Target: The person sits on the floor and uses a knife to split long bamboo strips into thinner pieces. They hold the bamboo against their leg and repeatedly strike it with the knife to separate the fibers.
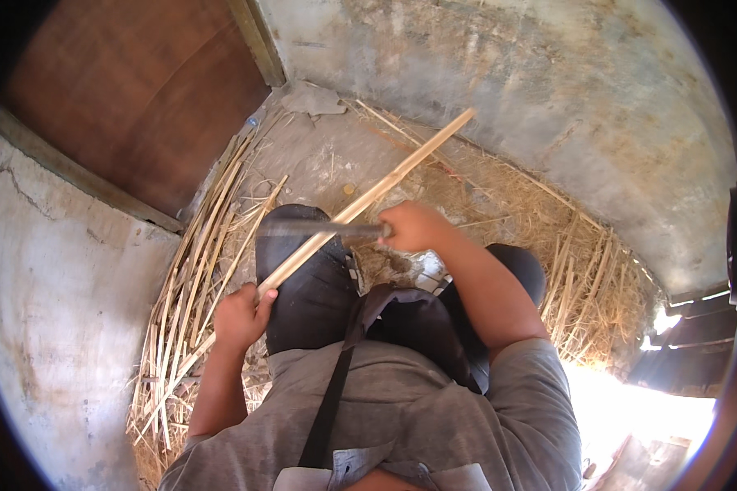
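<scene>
My left hand (241, 317) is closed round the lower part of a long pale strip of wood or bamboo (409, 166). The strip slants up to the right over my left knee, its far end near the back wall. In my right hand (418, 227) is the handle of a knife with a long blade (291, 230), smeared by motion. That blade points left and crosses the strip above my dark-trousered knee (303, 307). Whether its edge touches the strip I cannot tell.
Several long split strips (190, 282) lie along the left wall. More strips and fibrous shavings (581, 270) cover the floor at the right. A worn plaster wall (508, 74) stands ahead, and a brown panel (139, 98) at the upper left. Bright light enters at lower right.
</scene>
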Available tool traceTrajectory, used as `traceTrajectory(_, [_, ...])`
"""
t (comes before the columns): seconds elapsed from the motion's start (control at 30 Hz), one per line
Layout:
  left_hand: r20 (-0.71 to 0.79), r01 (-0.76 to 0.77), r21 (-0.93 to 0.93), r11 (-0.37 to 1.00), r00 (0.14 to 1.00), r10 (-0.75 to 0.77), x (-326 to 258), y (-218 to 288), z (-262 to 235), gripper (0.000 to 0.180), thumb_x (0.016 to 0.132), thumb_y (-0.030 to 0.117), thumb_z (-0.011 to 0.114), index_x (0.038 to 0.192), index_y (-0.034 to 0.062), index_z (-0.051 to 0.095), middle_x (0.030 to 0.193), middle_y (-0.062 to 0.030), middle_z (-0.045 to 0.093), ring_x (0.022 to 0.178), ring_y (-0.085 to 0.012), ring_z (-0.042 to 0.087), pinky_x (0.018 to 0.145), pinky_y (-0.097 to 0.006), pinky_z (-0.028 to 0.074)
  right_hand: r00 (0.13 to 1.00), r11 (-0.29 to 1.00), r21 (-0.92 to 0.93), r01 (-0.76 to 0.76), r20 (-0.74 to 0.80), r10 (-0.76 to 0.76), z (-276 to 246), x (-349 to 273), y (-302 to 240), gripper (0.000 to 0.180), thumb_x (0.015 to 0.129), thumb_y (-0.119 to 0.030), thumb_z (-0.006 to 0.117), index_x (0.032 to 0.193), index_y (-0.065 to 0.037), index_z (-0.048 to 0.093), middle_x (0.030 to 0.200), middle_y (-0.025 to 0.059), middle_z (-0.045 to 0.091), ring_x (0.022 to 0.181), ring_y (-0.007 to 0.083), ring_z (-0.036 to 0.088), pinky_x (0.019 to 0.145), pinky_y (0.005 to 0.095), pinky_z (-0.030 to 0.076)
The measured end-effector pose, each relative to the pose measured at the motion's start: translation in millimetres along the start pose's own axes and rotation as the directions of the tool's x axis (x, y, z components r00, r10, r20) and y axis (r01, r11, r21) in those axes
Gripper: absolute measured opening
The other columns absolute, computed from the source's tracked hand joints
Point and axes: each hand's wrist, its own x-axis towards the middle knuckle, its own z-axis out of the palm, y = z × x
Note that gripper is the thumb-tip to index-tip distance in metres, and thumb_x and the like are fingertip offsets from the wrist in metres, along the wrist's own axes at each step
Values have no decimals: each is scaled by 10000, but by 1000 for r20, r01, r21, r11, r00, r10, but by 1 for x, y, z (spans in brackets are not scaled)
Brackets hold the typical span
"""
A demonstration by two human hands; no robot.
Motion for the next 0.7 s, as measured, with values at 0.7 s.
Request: traceTrajectory(0.7, [-3, 35, 50, 998, 999, -35, 4, 10, 0, 552, 965, 558, 627, 802, 31, 598, 684, -221, 664, 652, -443, 675, 598, -527, 526, 998, 998, 25, -52, -38, 53, 4, 3, 18, 331, 814, -328, 759, 1031, -81, 724, 983, 170, 735, 956, 370, 703, 822, 501, 550])
